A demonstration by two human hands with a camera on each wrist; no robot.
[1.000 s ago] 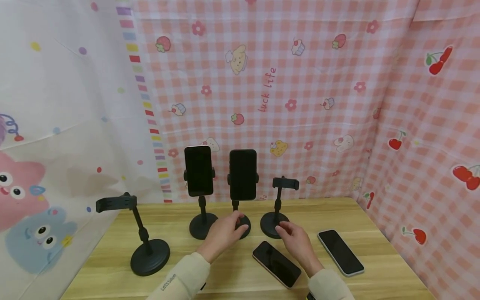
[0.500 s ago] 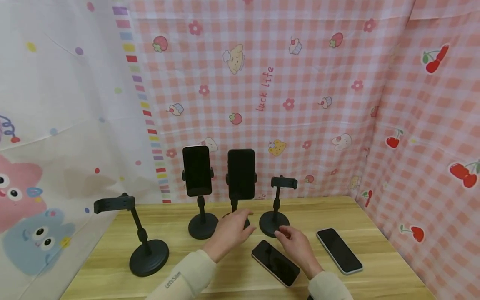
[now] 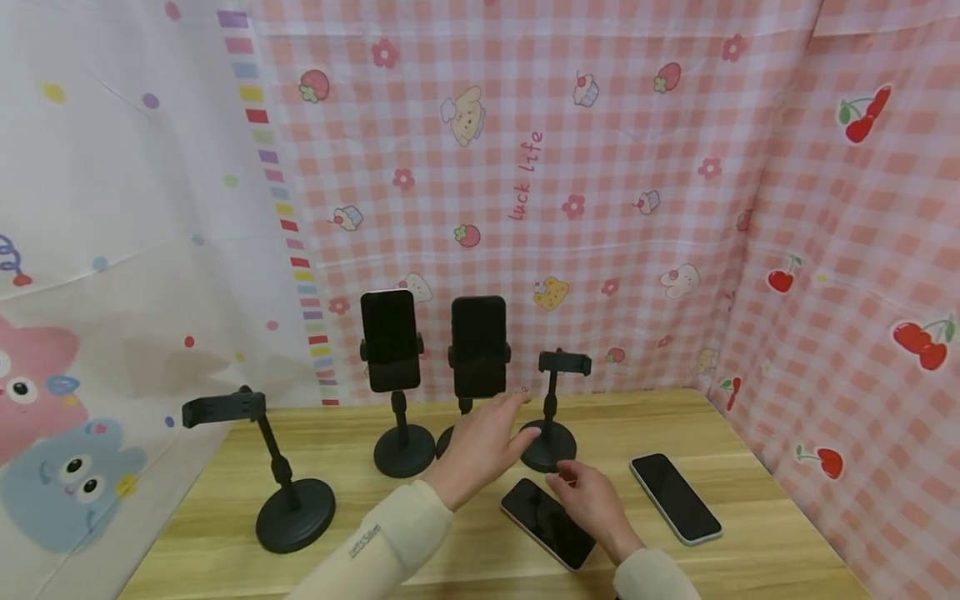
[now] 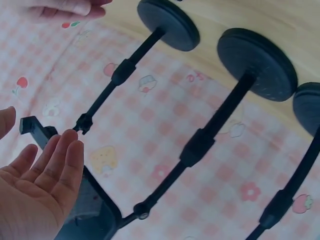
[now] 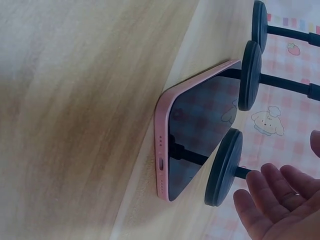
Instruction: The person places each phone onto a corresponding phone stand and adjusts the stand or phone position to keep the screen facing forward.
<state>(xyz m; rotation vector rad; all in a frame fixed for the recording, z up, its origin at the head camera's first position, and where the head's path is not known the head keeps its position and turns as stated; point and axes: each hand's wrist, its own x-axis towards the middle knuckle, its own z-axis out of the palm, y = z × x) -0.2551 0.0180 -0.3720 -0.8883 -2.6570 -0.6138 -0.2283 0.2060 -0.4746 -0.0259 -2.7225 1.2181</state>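
Note:
My left hand (image 3: 483, 442) reaches across with its fingers straight, in front of the middle stand holding a black phone (image 3: 478, 346) and pointing toward the right-hand phone stand (image 3: 551, 450), whose clamp has no phone. In the left wrist view the left hand (image 4: 45, 185) shows its palm and holds nothing. My right hand (image 3: 596, 504), fingers loosely bent, hovers over one end of a pink-edged phone (image 3: 536, 512) lying face up. Nothing sits between the right hand's fingers (image 5: 260, 195) in the right wrist view.
A second upright phone (image 3: 390, 342) sits in the stand left of the middle one. A phone stand without a phone (image 3: 296, 515) is at the left. A white-edged phone (image 3: 675, 497) lies flat on the wooden table (image 3: 750, 533). Patterned cloth (image 3: 637, 250) hangs behind.
My left hand has moved rightward from the middle stand's base toward the right-hand stand, its fingers straightening. My right hand has drawn slightly back from the right-hand stand's base.

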